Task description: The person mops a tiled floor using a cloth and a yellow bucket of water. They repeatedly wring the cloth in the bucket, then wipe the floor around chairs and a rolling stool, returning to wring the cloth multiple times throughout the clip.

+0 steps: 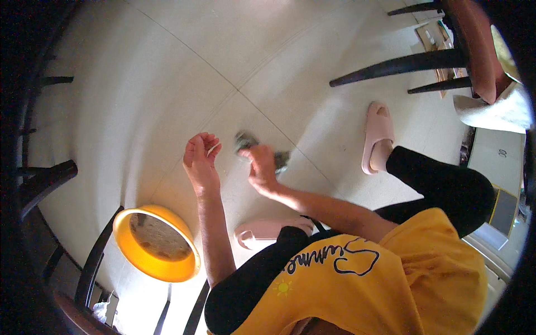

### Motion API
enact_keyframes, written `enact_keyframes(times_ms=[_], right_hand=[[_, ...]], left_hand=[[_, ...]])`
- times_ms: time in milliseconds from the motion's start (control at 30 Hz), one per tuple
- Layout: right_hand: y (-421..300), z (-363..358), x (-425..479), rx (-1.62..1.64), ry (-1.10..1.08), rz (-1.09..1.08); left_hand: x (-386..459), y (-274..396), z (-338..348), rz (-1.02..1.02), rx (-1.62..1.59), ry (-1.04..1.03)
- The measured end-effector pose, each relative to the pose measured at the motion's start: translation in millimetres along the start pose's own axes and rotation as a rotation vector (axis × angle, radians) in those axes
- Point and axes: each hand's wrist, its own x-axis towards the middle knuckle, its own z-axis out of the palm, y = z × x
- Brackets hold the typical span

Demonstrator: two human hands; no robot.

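Note:
My left hand (202, 155) hovers over the pale tiled floor, its fingers loosely curled and apart, with nothing visible in it. Close by on its right, my right hand (261, 165) grips a dark grey-green cloth (247, 140). The cloth is blurred and shows on both sides of the hand, against the floor; its exact shape is hard to tell. A yellow-orange plastic basin (157, 269) stands to the left of my left forearm. Murky brownish water (159, 238) appears to lie in it.
Pink slippers (372, 130) are on my feet, one far out to the right. Dark chair legs (393, 68) reach in from the upper right, others (50, 184) along the left. Another person's bare limb (481, 63) shows upper right. A pale cabinet (494, 157) stands at the right rim.

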Motion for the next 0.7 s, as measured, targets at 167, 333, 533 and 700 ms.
enact_keyframes(times_ms=[167, 333, 533, 700], right_hand=[[29.6, -37.4, 53.5, 0.126, 0.030, 0.113], [143.4, -146.0, 174.1, -0.184, 0.133, 0.185], [135.0, -43.7, 143.2, -0.397, 0.323, 0.033], [-4.7, 41.1, 34.5, 0.069, -0.204, -0.242]], left_hand=[[6.4, 17.2, -7.7, 0.105, 0.038, 0.036], [3.8, 14.9, -32.9, 0.100, 0.016, 0.054], [-7.0, 13.5, -49.3, 0.079, 0.000, 0.142], [-2.5, 14.8, -33.6, 0.090, -0.104, 0.099]])
